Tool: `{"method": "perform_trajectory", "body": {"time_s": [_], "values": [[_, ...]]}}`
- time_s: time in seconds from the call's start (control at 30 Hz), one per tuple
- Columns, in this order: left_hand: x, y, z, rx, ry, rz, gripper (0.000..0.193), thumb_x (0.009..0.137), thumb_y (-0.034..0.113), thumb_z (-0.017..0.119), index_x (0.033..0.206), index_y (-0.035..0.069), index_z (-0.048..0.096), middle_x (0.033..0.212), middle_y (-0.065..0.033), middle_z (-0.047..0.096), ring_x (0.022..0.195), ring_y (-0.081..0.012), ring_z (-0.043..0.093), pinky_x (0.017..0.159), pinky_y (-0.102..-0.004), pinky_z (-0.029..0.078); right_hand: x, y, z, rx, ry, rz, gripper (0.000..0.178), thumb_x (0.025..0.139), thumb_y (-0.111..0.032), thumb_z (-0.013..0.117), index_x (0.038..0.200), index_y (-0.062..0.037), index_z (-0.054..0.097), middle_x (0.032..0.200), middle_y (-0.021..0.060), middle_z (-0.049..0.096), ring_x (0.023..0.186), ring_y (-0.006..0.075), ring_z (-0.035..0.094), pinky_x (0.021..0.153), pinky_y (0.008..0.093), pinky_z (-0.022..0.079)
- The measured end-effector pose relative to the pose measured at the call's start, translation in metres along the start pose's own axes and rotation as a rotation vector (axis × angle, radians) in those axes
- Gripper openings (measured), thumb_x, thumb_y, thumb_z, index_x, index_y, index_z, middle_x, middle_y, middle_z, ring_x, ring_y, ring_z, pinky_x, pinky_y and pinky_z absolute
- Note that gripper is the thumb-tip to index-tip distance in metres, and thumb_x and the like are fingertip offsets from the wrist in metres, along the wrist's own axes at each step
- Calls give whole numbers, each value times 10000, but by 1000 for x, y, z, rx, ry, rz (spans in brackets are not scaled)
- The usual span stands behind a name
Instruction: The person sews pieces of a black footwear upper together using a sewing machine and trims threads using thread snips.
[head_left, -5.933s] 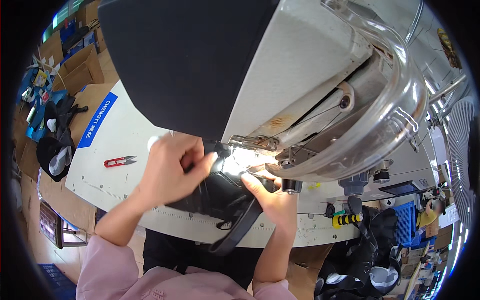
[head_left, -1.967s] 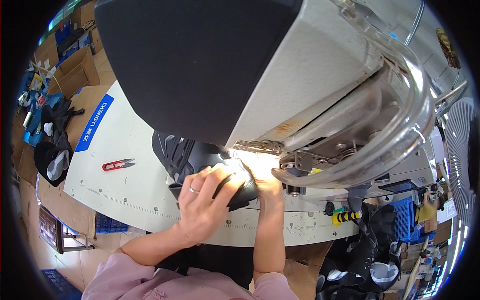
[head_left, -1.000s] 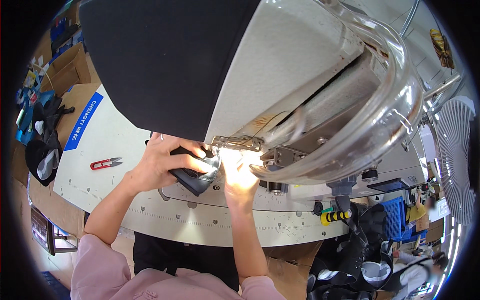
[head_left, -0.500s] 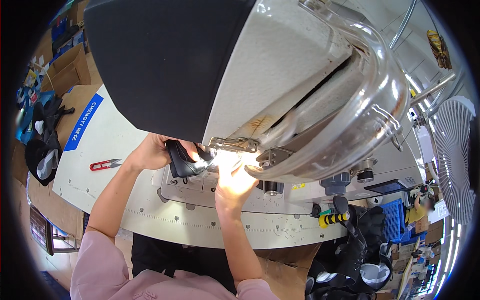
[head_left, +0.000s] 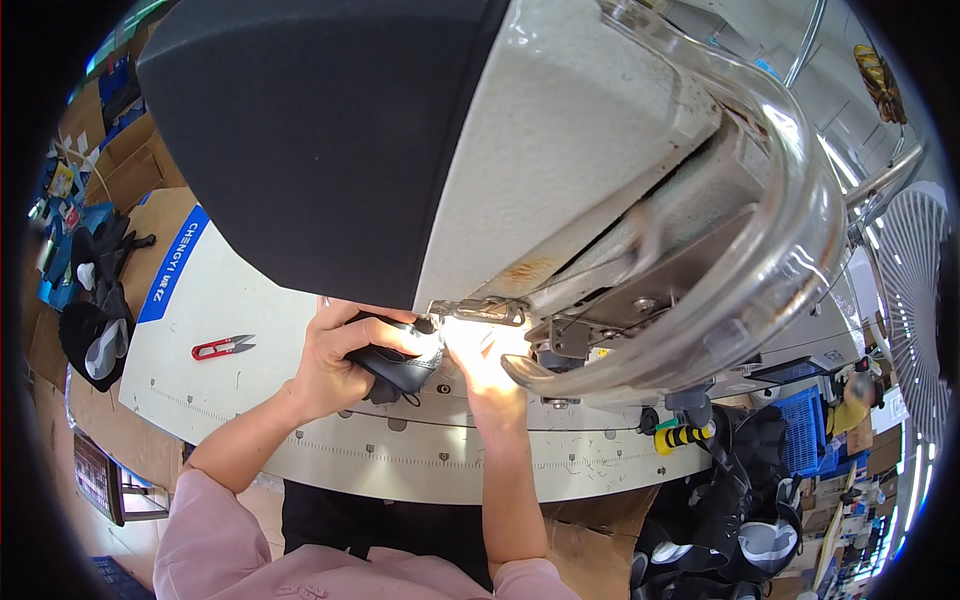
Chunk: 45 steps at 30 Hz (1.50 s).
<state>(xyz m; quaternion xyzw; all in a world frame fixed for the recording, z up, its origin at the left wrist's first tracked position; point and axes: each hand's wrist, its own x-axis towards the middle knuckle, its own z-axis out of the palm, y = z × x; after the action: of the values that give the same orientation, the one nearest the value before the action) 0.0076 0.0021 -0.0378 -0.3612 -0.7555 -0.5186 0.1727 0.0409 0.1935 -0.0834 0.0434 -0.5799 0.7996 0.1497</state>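
Observation:
Beneath the head of a sewing machine, my left hand is closed round a black leather shoe upper, with its fingers across the top. A short thread end hangs from the upper's near side. My right hand is just right of the upper, under the metal parts by the needle area. Bright lamp light washes out its fingertips, so their grip and any contact with the upper cannot be made out. The machine head hides the needle. Red-handled thread snips lie on the white table left of my left hand.
A clear curved guard and a black cover loom over the work. The white table bears a ruler scale along its near edge. Black shoe pieces hang at right and lie at left. A fan stands far right.
My left hand has come nearer and its fingers now reach over the shoe upper, which has turned and come nearer too. My right hand stays by the needle area. The whole view has shifted slightly.

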Motion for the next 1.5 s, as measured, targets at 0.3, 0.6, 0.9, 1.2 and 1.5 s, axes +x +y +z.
{"method": "perform_trajectory", "body": {"time_s": [0.3, 0.6, 0.9, 1.2, 1.5], "values": [[4, -20, 2, -12, -16, 147, 423, 521, -107, 665, 849, 152, 731, 982, -45, 671, 922, -235, 594, 764, -325, 450, 4, -11, 7, -110, 54, 3, 167, 831, -11, 684, 989, -17, 633, 933, 49, 631, 837, 126, 598, 745, 265, 500], [9, -16, -1, -30, -47, 167, 458, 506, -123, 654, 873, 142, 723, 923, -44, 657, 852, -235, 594, 723, -309, 445, 4, 1, 1, 43, 120, 14, 155, 825, -29, 696, 969, -35, 639, 913, 27, 632, 845, 112, 591, 753, 259, 496], [7, -23, 8, -79, -9, 92, 437, 522, -125, 649, 871, 132, 706, 864, -42, 649, 795, -236, 585, 680, -316, 438, 6, 6, -2, 369, 116, 58, 166, 828, -24, 686, 987, -22, 638, 930, 44, 640, 852, 123, 605, 780, 269, 501], [10, -15, 2, -9, 21, 197, 479, 497, -142, 575, 873, 120, 712, 854, -44, 668, 796, -243, 587, 683, -316, 438, 16, -6, 1, 390, -69, 90, 162, 790, -48, 738, 925, -32, 649, 869, 32, 637, 796, 113, 600, 722, 271, 503], [12, -22, 5, -134, -33, 112, 462, 526, -163, 546, 885, 76, 710, 857, -91, 711, 773, -245, 669, 677, -287, 491, 10, 5, -7, 278, 65, 41, 176, 782, -43, 740, 932, -34, 649, 881, 31, 636, 795, 115, 594, 748, 272, 493]]}}
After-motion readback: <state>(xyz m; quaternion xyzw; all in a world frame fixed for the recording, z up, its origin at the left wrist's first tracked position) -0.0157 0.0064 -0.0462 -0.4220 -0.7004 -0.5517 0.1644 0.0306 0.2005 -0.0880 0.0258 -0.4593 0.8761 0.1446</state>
